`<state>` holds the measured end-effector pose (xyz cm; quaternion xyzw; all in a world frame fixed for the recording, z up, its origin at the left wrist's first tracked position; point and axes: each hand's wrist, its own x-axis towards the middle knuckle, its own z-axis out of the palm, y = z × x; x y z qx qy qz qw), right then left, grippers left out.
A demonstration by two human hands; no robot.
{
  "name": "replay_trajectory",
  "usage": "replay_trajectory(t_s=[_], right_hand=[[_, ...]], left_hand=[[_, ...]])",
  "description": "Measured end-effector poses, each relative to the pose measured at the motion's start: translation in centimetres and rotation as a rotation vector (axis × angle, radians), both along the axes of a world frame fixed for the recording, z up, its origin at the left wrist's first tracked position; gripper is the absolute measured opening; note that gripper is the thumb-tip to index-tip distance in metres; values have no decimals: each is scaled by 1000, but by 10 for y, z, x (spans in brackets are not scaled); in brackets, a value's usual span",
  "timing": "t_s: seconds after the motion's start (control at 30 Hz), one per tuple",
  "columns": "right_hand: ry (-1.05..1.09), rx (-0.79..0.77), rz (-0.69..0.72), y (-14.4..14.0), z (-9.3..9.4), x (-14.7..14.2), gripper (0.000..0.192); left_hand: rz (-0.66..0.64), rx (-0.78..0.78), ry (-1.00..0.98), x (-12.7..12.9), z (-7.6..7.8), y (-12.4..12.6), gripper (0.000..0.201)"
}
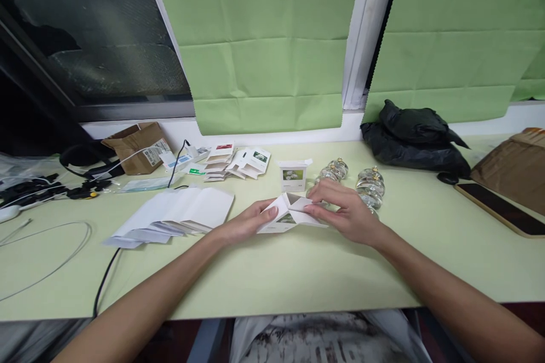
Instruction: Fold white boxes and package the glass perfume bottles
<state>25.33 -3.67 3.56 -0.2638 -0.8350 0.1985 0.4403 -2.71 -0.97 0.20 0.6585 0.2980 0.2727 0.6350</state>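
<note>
Table: pale green top that bears everything; the landmark for the rest is the half-folded carton at its middle.
Green blinds: hang behind the table, well beyond the carton.
Black bag: crumpled against the back wall, beyond and to the right of the carton.
Brown parcel: back left of the carton, near the wall.
White sheets: a fanned pile lying flat just left of the carton.
Phone: dark screen up, well apart to the right of the carton.
Flat cartons: a spread of unfolded printed blanks beyond the carton, slightly left.
Glass jars: two clear ones with gold tops, just behind the right hand.
Finished box: stands upright just beyond the carton, printed face toward the person.
Carton: small white one, half folded, lying on the table between both hands; its long axis runs left to right, the open flaps pointing up and away from the person.
Left hand: fingers narrow, pinching the carton's left end.
Right hand: fingers curled over the carton's right end, fingertips pressing a flap.
</note>
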Motion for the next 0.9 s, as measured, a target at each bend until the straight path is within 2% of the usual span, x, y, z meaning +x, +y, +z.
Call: replay_trajectory(t_s=[0.2,0.33,0.6,0.8,0.9], right_hand=[[-104,39,45,3,-4,1,23],[-158,74,74,4,-4,2,21],[-245,211,47,-6,6,2,20],[-235,168,54,-1,2,1,22],[-123,120,-37,3,-5,-1,18]], left_hand=[[-31,92,90,3,5,-3,72],[-61,118,96,5,7,-3,71],[-96,36,56,-3,4,1,73],[-81,35,63,-1,2,3,74],[-93,73,43,1,0,3,74]])
